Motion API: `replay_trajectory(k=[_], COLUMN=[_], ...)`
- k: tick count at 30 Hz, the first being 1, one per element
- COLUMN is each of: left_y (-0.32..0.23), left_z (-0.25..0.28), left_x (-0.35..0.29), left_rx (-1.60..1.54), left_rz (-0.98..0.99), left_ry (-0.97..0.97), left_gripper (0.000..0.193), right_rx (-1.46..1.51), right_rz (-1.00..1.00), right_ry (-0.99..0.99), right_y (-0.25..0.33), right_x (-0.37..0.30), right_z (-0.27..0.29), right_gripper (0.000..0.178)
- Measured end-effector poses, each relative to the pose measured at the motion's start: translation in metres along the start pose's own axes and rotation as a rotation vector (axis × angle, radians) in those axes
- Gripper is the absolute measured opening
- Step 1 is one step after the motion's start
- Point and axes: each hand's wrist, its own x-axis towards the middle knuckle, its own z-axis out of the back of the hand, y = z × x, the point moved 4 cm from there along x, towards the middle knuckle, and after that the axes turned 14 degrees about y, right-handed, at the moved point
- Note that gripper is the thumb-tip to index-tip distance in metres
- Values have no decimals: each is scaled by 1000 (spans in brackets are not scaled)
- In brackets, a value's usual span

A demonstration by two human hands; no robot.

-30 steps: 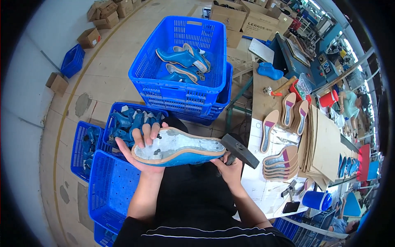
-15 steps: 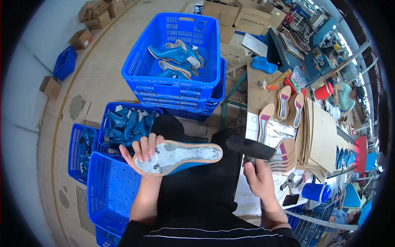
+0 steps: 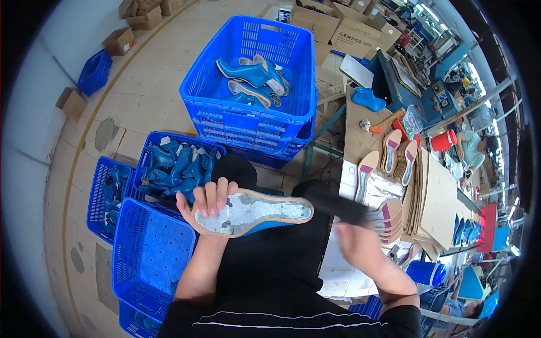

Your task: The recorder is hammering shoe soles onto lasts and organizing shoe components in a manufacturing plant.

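A blue shoe last (image 3: 265, 212) with a grey metal sole plate and a tan insole rim lies bottom-up over my lap. My left hand (image 3: 211, 204) is wrapped round its wide end, fingers on the plate. Small dark dots mark the narrow end of the plate. To the right, my right hand (image 3: 360, 245) is smeared by motion and closed on a hammer with a dark head (image 3: 346, 209). The hammer head is just right of the last's narrow end, apart from it. Most of the hammer's handle is hidden in my hand.
Blue crates (image 3: 194, 101) in a stack hold several lasts. A lower crate (image 3: 141, 186) is heaped with blue lasts. On the bench at right lie insoles (image 3: 389, 217), stacked tan boards (image 3: 437, 197) and a blue jug (image 3: 425, 273). Another person (image 3: 472, 147) is at the far right.
My left hand and the last have shifted slightly right in view. My right hand and the hammer now look blurred, with the hammer head tilted more steeply. The whole view has turned a little.
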Motion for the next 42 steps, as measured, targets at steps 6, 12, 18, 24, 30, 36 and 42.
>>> replay_trajectory(k=[6,12,18,24,30,36,42], left_y=[-5,1,-8,5,6,17,18], left_z=[1,3,-1,-18,-27,-39,-86], left_x=[0,1,-5,9,15,31,81], left_rx=[21,9,31,14,25,105,166], left_rz=[-16,0,-28,29,23,59,87], left_ry=[24,23,-3,37,107,59,-101], left_gripper=[70,70,71,78,85,85,70], right_rx=[521,178,377,421,71,74,183], right_rz=[-389,-356,-309,-714,-802,-911,-654], right_ry=[-35,276,36,-401,-323,-188,-443], right_y=[-13,-10,-41,-95,-104,-91,-78], right_x=[6,25,-2,-78,-176,-234,-164], right_z=[16,-9,-32,-117,-183,-219,-137], right_gripper=[28,37,27,32,25,27,49])
